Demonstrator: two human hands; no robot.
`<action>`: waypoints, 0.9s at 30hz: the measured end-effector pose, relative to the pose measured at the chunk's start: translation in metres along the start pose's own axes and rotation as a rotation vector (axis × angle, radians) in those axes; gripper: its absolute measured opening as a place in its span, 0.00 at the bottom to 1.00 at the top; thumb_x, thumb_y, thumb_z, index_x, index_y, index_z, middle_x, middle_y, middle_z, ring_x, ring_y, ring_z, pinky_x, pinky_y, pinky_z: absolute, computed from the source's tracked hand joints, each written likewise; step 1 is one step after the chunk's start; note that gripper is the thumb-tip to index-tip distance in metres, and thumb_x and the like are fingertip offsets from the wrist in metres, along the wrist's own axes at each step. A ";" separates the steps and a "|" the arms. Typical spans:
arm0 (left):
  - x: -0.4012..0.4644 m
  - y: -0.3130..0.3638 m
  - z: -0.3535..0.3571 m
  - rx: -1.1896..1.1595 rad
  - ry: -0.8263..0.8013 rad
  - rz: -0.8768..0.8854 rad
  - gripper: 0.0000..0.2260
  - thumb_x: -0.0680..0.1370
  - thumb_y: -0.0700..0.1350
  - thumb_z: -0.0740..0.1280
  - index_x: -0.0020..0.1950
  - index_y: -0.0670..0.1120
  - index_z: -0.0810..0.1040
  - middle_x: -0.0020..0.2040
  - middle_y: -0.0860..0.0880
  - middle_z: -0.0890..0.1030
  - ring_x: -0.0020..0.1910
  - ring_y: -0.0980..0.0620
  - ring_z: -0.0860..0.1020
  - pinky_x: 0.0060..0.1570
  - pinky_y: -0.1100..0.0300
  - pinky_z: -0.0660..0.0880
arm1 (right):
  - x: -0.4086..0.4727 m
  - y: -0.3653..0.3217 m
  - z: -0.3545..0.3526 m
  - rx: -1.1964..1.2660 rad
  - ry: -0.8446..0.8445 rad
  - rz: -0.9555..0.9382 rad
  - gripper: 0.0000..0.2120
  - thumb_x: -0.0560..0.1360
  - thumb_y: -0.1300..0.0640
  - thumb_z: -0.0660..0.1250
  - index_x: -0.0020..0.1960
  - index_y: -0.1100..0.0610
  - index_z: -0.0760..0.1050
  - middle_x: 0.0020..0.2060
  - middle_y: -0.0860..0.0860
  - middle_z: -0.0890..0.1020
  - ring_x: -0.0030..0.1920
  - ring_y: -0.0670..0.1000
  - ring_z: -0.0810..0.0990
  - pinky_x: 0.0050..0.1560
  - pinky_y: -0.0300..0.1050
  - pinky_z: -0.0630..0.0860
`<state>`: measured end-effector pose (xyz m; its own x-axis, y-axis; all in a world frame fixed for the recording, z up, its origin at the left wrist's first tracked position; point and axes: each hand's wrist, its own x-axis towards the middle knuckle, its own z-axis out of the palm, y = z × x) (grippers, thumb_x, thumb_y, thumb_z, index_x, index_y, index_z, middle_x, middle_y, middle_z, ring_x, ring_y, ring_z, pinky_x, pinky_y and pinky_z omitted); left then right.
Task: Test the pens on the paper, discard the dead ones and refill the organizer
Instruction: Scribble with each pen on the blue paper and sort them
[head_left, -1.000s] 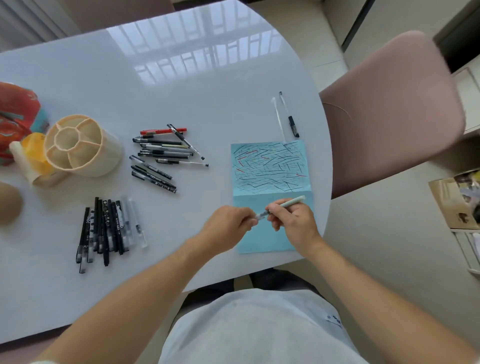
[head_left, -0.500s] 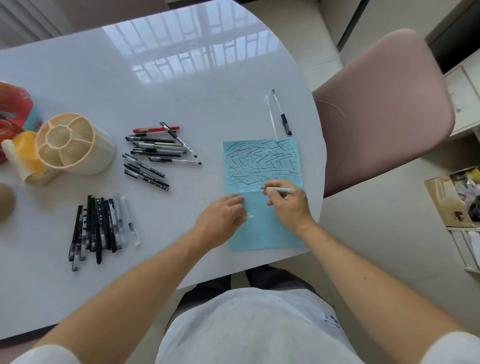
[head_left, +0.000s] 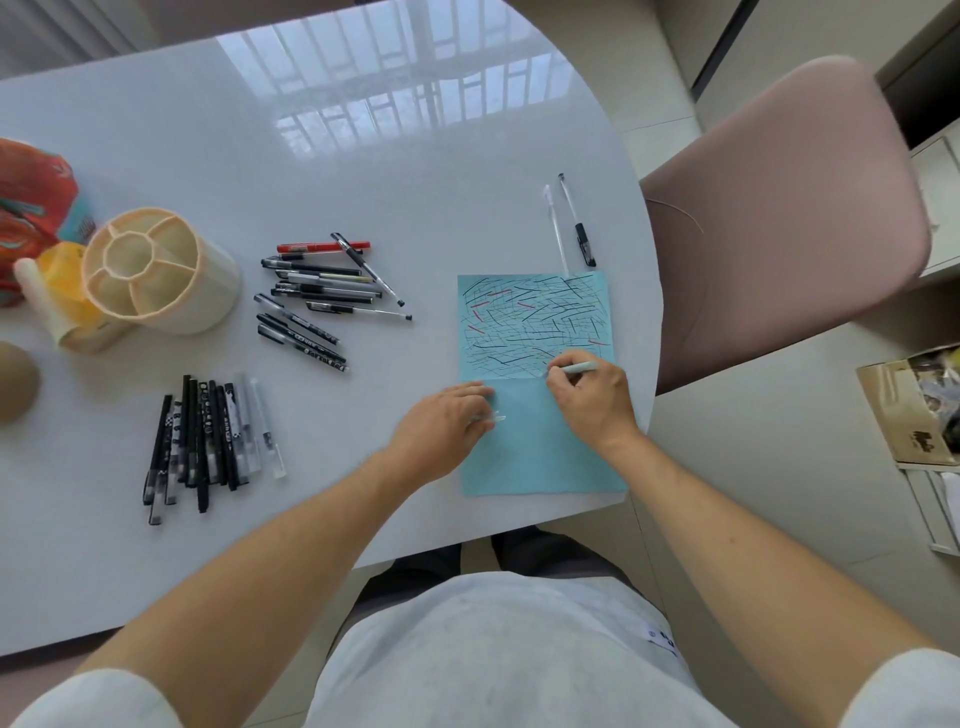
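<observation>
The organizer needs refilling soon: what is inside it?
The organizer shows bare compartments with no pens in them; the near compartments' floors are hidden behind its wall.

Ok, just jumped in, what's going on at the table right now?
A person is testing pens. The right hand holds a pale pen with its tip on the scribbled blue paper. The left hand rests on the paper's left edge, with what looks like a clear pen cap at its fingers. Two groups of pens lie on the white table; the beige organizer has no pens in it, and two more pens lie beyond the paper.
</observation>
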<state>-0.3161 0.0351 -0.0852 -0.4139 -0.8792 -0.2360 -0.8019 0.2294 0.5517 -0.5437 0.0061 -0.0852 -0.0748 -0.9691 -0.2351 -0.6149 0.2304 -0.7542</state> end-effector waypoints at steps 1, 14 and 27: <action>0.001 0.000 0.000 -0.004 0.002 -0.013 0.07 0.81 0.50 0.66 0.50 0.49 0.80 0.66 0.55 0.78 0.70 0.56 0.72 0.61 0.61 0.69 | -0.002 0.001 -0.002 0.023 0.001 0.014 0.04 0.75 0.56 0.69 0.43 0.52 0.82 0.30 0.47 0.82 0.31 0.45 0.79 0.35 0.43 0.74; -0.001 0.009 -0.008 -0.197 0.066 -0.090 0.07 0.80 0.53 0.66 0.53 0.52 0.80 0.58 0.55 0.81 0.57 0.55 0.76 0.58 0.58 0.73 | -0.032 -0.025 -0.006 0.597 -0.143 0.159 0.02 0.78 0.64 0.69 0.47 0.64 0.79 0.37 0.58 0.86 0.35 0.54 0.83 0.39 0.46 0.81; -0.009 0.002 -0.028 -0.167 0.060 -0.076 0.05 0.80 0.50 0.66 0.50 0.51 0.80 0.41 0.57 0.78 0.42 0.56 0.74 0.43 0.56 0.74 | -0.030 -0.043 0.008 0.602 -0.197 0.143 0.03 0.77 0.63 0.70 0.44 0.61 0.80 0.35 0.59 0.85 0.36 0.59 0.83 0.39 0.50 0.81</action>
<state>-0.3022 0.0324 -0.0594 -0.3246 -0.9159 -0.2362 -0.7449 0.0937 0.6606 -0.5088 0.0264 -0.0507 0.0569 -0.9042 -0.4234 -0.0581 0.4203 -0.9055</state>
